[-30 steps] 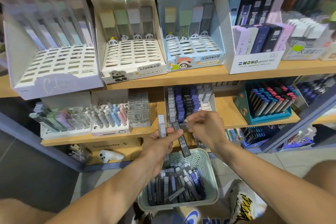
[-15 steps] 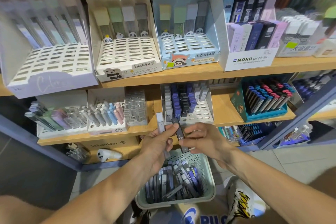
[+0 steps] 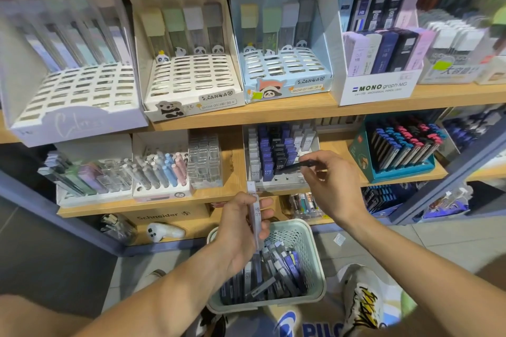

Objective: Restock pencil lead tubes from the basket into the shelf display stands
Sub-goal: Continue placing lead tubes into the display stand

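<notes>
The black lead tube (image 3: 299,165) pinched in my right hand (image 3: 332,180) lies nearly flat, its tip at the front rows of the display stand (image 3: 282,154), not yet seated in a slot, while my left hand (image 3: 241,227) grips an upright grey lead tube (image 3: 256,216) just below that stand. The stand's back and left rows are filled with grey, purple and black tubes; its front right slots appear vacant. Below the stand, the basket (image 3: 315,243) holds a large heap of tubes, so I judge most of the restocking outstanding.
</notes>
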Motion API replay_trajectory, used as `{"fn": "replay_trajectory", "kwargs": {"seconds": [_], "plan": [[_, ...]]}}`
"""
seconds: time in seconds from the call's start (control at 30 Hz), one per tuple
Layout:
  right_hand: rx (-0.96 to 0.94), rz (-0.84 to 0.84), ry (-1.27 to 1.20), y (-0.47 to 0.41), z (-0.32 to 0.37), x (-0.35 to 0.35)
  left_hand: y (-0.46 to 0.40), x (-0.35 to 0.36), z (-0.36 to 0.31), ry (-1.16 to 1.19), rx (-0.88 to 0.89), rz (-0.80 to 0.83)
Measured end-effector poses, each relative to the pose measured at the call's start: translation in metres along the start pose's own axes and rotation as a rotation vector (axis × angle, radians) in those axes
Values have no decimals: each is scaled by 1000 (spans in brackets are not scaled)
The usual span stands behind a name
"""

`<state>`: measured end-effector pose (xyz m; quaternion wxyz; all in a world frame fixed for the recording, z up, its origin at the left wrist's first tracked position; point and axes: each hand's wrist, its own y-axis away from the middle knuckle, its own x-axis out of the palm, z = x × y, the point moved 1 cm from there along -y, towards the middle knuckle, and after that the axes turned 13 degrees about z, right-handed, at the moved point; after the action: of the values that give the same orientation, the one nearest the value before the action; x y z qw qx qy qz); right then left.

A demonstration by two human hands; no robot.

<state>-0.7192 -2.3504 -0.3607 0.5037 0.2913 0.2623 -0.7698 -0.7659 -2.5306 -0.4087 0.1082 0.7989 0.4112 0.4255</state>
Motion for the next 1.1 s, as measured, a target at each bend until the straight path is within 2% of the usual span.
{"fn": "replay_trajectory", "kwargs": {"seconds": [0.33,0.5,0.7,0.87,0.93,1.03,1.1], "plan": [[-122,149,263,-22,-9,26,7,0,-2,-58,-24,-26],[-123,131,225,-28,-3,34,11,3,-4,-97,-35,3],[-34,76,173,-29,0,41,15,2,-7,-74,-61,112],[158,74,137,-16,3,36,17,5,-5,-10,-104,165],[249,154,-47,-5,6,32,16,6,-5,-17,-107,180],[429,372,-490,12,12,27,15,10,-3,-18,-109,199],[489,443,-665,19,12,23,14,14,-2,-12,-98,210]]}}
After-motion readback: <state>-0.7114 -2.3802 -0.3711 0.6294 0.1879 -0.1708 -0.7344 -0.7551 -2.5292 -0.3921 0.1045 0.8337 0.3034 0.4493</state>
